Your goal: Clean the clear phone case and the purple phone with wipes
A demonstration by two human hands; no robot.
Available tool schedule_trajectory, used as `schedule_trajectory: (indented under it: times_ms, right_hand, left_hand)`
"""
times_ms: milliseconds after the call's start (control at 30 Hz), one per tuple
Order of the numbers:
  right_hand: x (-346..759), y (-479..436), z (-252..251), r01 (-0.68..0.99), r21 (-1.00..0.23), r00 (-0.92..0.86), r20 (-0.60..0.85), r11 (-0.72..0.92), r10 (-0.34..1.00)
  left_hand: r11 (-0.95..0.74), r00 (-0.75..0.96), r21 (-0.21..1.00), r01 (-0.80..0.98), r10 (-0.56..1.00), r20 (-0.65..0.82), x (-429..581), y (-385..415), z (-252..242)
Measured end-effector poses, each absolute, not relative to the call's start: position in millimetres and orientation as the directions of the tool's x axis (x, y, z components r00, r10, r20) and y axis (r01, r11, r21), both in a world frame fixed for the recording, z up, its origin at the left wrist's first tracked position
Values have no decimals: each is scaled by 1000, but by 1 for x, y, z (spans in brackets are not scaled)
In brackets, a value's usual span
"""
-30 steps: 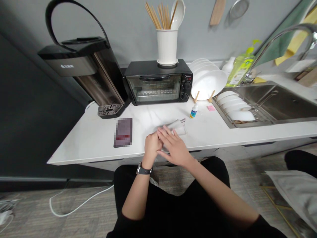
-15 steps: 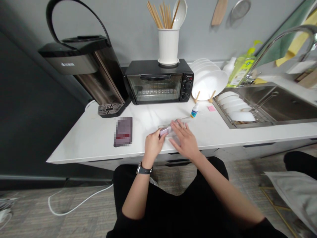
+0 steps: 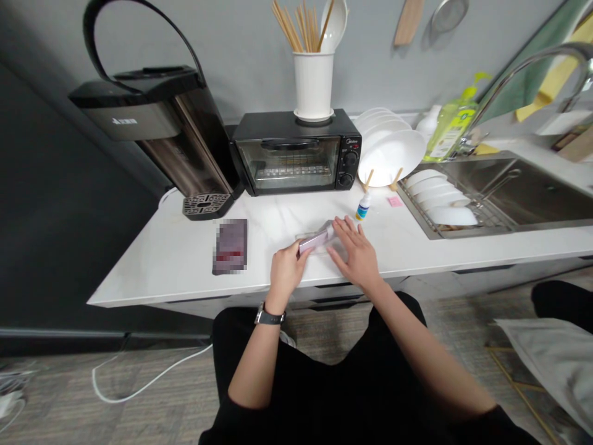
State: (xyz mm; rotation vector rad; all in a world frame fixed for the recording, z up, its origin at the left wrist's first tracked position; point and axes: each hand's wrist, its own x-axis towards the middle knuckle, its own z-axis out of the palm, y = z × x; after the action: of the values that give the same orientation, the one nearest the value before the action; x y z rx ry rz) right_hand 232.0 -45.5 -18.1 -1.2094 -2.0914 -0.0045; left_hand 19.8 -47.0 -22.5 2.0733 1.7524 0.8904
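My left hand (image 3: 288, 267) grips the near left end of a slim, pale lilac, phone-shaped slab (image 3: 313, 241), thumb and fingers at its edge. The slab is tilted above the counter. My right hand (image 3: 354, 250) is at its far right end, fingers stretched out and lying flat, fingertips by a greyish, see-through piece (image 3: 330, 230) whose kind I cannot make out. Beneath the slab is a clear, flat thing (image 3: 303, 235), partly hidden. A small white bottle with a blue and yellow label (image 3: 363, 207) stands just beyond my right hand.
On the white counter (image 3: 180, 266) lie a dark, pixelated flat item (image 3: 231, 247) and a pink square (image 3: 395, 201). Behind are a water dispenser (image 3: 185, 148), a toaster oven (image 3: 291, 157) and racked plates (image 3: 393, 154). To the right is the sink (image 3: 532, 198) with several bowls (image 3: 445, 201).
My right hand has slid to the right along the slab, uncovering more of its surface. My left hand keeps its hold in the same place.
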Motion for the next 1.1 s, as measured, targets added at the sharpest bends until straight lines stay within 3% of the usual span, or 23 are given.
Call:
schedule_trajectory:
  times_ms: [233,400,533,700,800,1033,1100]
  right_hand:
    - [172,-78,-18,606,-284,-565,505,743,653]
    - [213,-53,-22,722,-337,-376,543,605,751]
    - [226,-45,-20,769,-356,-268,576,532,772]
    - [177,-71,-17,634,-316,-508,518,706,688]
    - [169,-75,-17,594,-316,-563,494,740,662]
    - [234,-39,-19,774,-353,-282,552,526,785]
    - [231,-42,-19,778,-342,-287,553,527,782]
  left_hand:
    - [-107,62,432,895,991,118,16,-42,-22]
    - [-218,86,579,785,965,247,15,-45,-24]
    - [-245,85,593,767,955,285,18,-46,-26]
    - [-151,66,508,848,981,182,17,-42,-26]
    - [-117,57,472,874,989,140,15,-40,-26]
    - [-213,70,585,783,964,258,17,-45,-26]
    - [-214,66,580,786,962,266,19,-45,-26]
